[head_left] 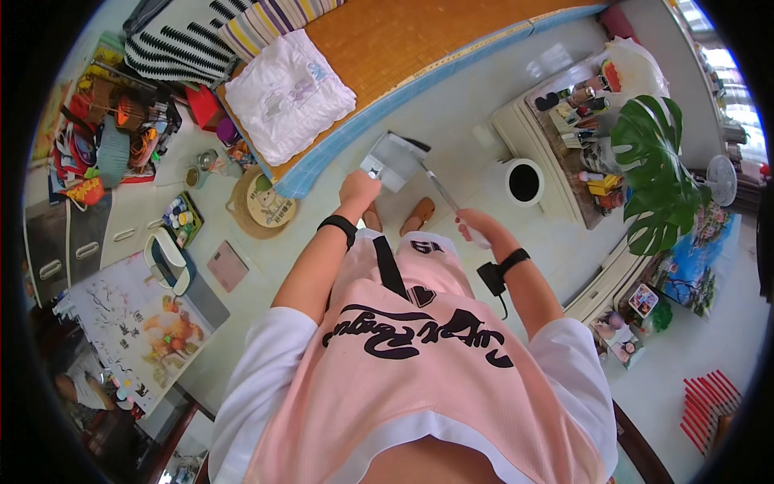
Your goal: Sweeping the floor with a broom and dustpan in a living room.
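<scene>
In the head view, my left hand point(359, 189) is closed around the handle of a small translucent dustpan point(393, 163), held above the floor in front of my feet. My right hand point(478, 228) grips the pale handle of a small hand brush point(438, 186). The brush's dark bristles point(411, 143) are at the far edge of the dustpan; whether they touch it I cannot tell. Black bands are around both wrists, with a small black box and cable at the right one. Any debris in the dustpan is too small to tell.
A white bin with a dark inside point(524, 183) stands right of the brush, by a cabinet point(520, 130) crowded with items. Ahead is a bed edge point(363, 124) bearing a folded white cloth point(290, 97). A woven basket point(263, 202) and a pink scale point(228, 266) lie left.
</scene>
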The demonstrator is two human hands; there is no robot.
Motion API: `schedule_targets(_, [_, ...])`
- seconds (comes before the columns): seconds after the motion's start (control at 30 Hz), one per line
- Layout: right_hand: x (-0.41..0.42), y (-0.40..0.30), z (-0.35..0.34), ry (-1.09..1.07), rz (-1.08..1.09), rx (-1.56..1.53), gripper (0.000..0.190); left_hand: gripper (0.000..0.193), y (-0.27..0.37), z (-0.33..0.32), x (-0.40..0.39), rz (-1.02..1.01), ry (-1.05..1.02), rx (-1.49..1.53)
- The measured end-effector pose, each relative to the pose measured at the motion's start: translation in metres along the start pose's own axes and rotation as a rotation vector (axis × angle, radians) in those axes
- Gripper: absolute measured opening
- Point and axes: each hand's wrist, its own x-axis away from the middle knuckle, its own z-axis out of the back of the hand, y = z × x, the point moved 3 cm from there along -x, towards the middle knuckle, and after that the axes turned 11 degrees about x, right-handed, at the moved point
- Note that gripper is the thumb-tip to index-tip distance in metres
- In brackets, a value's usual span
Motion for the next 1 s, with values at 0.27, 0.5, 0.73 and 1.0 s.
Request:
schedule_targets(0.27, [0.077,-0.02,0.042,-0.04,-0.001,-0.208,0.015,0.03,-0.009,-0.005,-0.006,-0.001,-0.039,0.002])
schedule_targets(0.5, [0.038,-0.042,0.051,0.205,0.165,0.06,0.014,0.03,-0.012,0.033,-0.024,-0.091,-0.049,-0.091])
schedule_targets(0.73, [-0.041,-0.057,0.085,0.296,0.33,0.364,0.02,0.028,-0.017,0.059,-0.041,-0.174,-0.008,-0.237])
schedule_targets(1.0, [-0.072,-0.05,0.065,0.139,0.245,0.258,0.015,0.026,-0.016,0.064,-0.04,-0.093,0.03,-0.257])
